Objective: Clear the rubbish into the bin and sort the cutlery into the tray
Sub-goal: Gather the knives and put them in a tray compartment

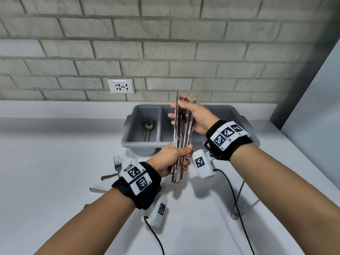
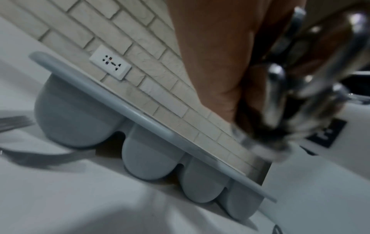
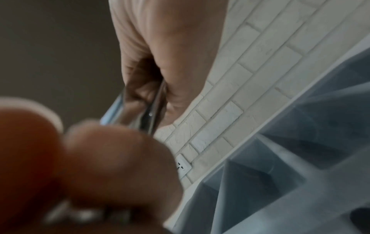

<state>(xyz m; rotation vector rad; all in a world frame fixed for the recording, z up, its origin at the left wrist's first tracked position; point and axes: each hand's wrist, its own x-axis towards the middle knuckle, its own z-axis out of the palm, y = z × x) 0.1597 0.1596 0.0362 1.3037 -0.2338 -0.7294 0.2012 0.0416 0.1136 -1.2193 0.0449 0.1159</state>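
A bundle of several steel knives point(image 1: 182, 137) stands upright in mid-air in front of the grey cutlery tray point(image 1: 132, 142). My left hand point(image 1: 174, 159) grips the handles at the bottom, seen blurred in the left wrist view as knife handles point(image 2: 312, 82). My right hand point(image 1: 191, 115) holds the blades near the top, fingers wrapped round them; the blades point(image 3: 152, 107) show in the right wrist view. The tray's left compartment holds spoons point(image 1: 148, 127). Forks point(image 1: 116, 166) lie on the white counter at the left, partly hidden by my left wrist.
The tray point(image 2: 124, 109) stands against a brick wall with a white socket point(image 1: 120, 86). A metal utensil point(image 1: 238, 197) lies on the counter at the right, under my right forearm. Cables run from both wrist cameras towards me.
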